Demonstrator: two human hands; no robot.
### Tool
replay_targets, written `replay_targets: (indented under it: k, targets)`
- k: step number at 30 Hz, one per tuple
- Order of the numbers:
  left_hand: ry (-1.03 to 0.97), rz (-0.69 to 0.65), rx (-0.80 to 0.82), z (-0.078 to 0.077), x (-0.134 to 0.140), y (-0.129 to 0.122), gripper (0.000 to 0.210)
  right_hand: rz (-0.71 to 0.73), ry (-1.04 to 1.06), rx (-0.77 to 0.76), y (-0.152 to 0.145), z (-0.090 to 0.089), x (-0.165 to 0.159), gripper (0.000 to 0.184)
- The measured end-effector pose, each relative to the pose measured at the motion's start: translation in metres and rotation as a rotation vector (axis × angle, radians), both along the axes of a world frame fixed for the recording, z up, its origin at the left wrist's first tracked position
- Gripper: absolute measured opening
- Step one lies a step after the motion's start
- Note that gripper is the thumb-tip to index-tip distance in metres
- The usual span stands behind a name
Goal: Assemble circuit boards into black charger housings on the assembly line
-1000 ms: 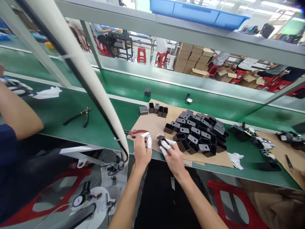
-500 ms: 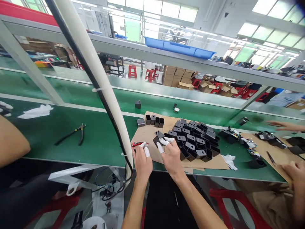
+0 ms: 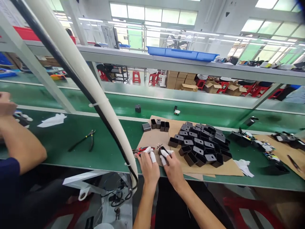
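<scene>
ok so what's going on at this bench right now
A person is working with both hands at a green bench. The right hand holds a black casing above the cardboard, with whitish covers on some of its fingers. The left hand is at the red-handled pliers; whether it grips them firmly is hard to tell. Many more black casings sit crowded together to the right, also on the cardboard.
</scene>
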State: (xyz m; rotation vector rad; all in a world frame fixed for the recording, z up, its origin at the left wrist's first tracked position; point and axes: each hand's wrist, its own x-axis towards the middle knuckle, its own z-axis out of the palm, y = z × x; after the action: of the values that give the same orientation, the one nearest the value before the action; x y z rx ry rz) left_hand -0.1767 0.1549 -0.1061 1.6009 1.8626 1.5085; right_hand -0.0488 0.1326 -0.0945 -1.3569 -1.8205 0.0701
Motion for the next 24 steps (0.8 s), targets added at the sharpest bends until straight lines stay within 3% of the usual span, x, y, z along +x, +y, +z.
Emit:
replay_targets:
  k: [3, 5, 7, 8, 11, 14, 16, 20, 22, 24]
  targets:
    - [0.049, -0.010, 0.013, 0.001, -0.001, -0.004, 0.028, -0.025, 0.045, 0.080, -0.003, 0.026, 0.017, 0.034]
    - [0.116, -0.029, 0.020, 0.002, 0.000, -0.007, 0.027, -0.060, 0.067, 0.132, 0.020, 0.057, 0.040, 0.029]
    - [0.230, -0.070, 0.039, 0.003, 0.002, -0.008, 0.029, -0.146, -0.046, -0.003, 0.072, 0.094, 0.066, 0.023]
    - [0.293, -0.093, 0.053, 0.003, 0.003, -0.008, 0.038, -0.218, -0.132, -0.165, 0.107, 0.111, 0.079, 0.027]
    - [0.434, -0.126, 0.095, 0.000, 0.003, -0.004, 0.076, -0.285, -0.193, -0.374, 0.226, 0.140, 0.106, 0.024]
    - [0.484, -0.109, 0.138, -0.011, 0.001, 0.000, 0.077, -0.366, -0.227, -0.571, 0.320, 0.133, 0.110, 0.036]
    - [0.471, -0.096, 0.204, -0.023, 0.000, 0.001, 0.074, -0.397, -0.241, -0.645, 0.356, 0.118, 0.104, 0.041]
    - [0.407, -0.087, 0.274, -0.043, 0.001, -0.001, 0.074, -0.349, -0.277, -0.651, 0.385, 0.098, 0.090, 0.041]
    - [0.363, -0.072, 0.263, -0.042, 0.003, -0.004, 0.070, -0.298, -0.296, -0.630, 0.390, 0.100, 0.087, 0.040]
    - [0.328, -0.086, 0.251, -0.030, 0.004, -0.006, 0.066, -0.245, -0.311, -0.595, 0.388, 0.108, 0.088, 0.039]
